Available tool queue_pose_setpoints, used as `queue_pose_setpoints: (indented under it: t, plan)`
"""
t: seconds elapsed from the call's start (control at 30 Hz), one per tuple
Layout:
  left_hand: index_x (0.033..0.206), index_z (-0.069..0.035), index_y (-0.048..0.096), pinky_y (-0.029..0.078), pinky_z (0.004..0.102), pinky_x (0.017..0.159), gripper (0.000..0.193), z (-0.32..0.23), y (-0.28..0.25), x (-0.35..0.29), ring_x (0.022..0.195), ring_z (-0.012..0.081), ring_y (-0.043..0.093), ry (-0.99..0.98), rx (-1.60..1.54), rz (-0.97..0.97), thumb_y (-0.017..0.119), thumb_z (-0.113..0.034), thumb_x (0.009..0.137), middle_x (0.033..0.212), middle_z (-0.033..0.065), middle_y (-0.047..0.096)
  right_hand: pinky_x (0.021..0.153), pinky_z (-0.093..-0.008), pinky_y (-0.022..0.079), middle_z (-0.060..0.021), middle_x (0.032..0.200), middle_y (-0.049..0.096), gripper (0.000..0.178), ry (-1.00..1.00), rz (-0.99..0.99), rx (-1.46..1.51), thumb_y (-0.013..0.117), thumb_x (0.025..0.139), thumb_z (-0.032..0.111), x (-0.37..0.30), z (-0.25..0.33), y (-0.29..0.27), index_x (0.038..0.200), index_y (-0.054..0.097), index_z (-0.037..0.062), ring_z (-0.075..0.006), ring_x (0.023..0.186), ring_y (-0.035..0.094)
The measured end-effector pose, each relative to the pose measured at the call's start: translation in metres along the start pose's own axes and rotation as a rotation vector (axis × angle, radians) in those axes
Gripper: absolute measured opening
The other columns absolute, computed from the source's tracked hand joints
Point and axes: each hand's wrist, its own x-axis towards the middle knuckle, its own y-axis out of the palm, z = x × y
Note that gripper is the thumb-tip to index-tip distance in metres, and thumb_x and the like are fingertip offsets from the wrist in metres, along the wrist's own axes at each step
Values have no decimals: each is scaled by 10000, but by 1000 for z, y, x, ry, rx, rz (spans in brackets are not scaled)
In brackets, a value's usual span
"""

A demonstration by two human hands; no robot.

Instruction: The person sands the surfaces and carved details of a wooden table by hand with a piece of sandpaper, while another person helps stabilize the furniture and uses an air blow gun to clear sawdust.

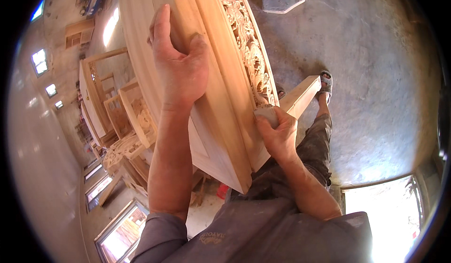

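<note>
A large pale wooden furniture piece (225,98) with stepped moulding stands tilted in front of me. A band of openwork floral carving (242,33) runs along its right side. My left hand (181,68) rests on the flat top boards, its index finger stretched out and its thumb apart; the other fingers are partly hidden. At the near end of the carving, my right hand (280,134) pinches a small grey sanding pad (267,115) against the wood. Part of that pad lies behind my fingers. Below the carved side, a square wooden leg (303,96) slants toward my sandalled foot.
Several unfinished wooden frames and carved parts (124,136) stand to the left. A flat grey slab (282,3) lies on the concrete floor (371,98) at the far right. Bright light enters through a doorway (383,216) at the lower right.
</note>
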Motion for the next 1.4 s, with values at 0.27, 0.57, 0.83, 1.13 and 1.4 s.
queue_pose_setpoints:
  t: [0.27, 0.57, 0.83, 1.13, 1.4]
  plan:
    - [1541, 61, 344, 437, 354, 1093, 682, -2, 0, 4, 1302, 236, 528, -13, -17, 1, 622, -22, 924, 1510, 180, 474, 551, -465, 484, -231, 657, 609, 228, -265, -93, -169, 674, 863, 144, 1, -16, 4, 740, 567, -15, -395, 564, 610]
    - [1529, 38, 383, 430, 357, 1098, 667, 3, -1, 4, 1309, 239, 523, -27, -9, -22, 633, -13, 912, 1471, 168, 518, 586, -483, 531, -252, 690, 636, 186, -301, -105, -222, 643, 848, 162, 6, -10, 7, 749, 619, 7, -435, 629, 657]
    - [1493, 25, 428, 481, 340, 1015, 628, 13, -3, -1, 1191, 206, 574, -14, -11, -65, 635, 16, 900, 1421, 128, 545, 613, -423, 553, -262, 710, 657, 236, -243, -40, -212, 638, 850, 190, 26, 11, 15, 807, 683, -38, -357, 642, 711]
    - [1517, 58, 380, 475, 352, 1039, 685, 6, 0, 2, 1220, 223, 569, -6, -31, -80, 642, 35, 884, 1470, 135, 525, 514, -408, 452, -190, 574, 576, 253, -328, -23, -212, 656, 838, 174, 72, 15, 25, 721, 617, -47, -144, 529, 533]
    - [1581, 51, 254, 469, 364, 1071, 780, -1, 4, 1, 1300, 253, 549, -65, -187, -7, 640, 58, 903, 1557, 157, 459, 588, -433, 505, -271, 641, 586, 349, -343, -68, -205, 642, 845, 264, 116, 41, 29, 776, 636, -78, -236, 556, 583]
